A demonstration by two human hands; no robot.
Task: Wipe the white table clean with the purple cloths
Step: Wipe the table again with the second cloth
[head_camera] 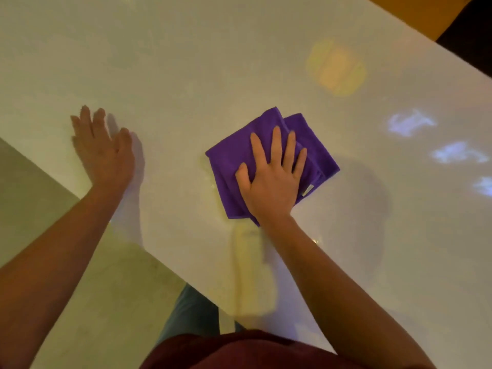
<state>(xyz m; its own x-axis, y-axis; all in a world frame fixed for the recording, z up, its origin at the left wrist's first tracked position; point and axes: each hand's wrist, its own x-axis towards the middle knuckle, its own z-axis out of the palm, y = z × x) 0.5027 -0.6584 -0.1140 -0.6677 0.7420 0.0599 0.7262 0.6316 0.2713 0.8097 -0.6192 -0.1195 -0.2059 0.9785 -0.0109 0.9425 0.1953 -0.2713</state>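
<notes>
A folded purple cloth [314, 145] lies flat on the glossy white table [186, 62], near its middle. My right hand [271, 174] presses down on the cloth with its fingers straight and spread. My left hand [102, 147] rests flat on the bare table near the left edge, fingers straight, holding nothing. A faint wet smear shows on the table just left of and below the cloth.
The table's near edge runs diagonally from the left down to the bottom right, with pale floor [80, 275] beyond it. Coloured light reflections lie on the right part of the table. A dark and orange area [463, 20] sits past the far right corner.
</notes>
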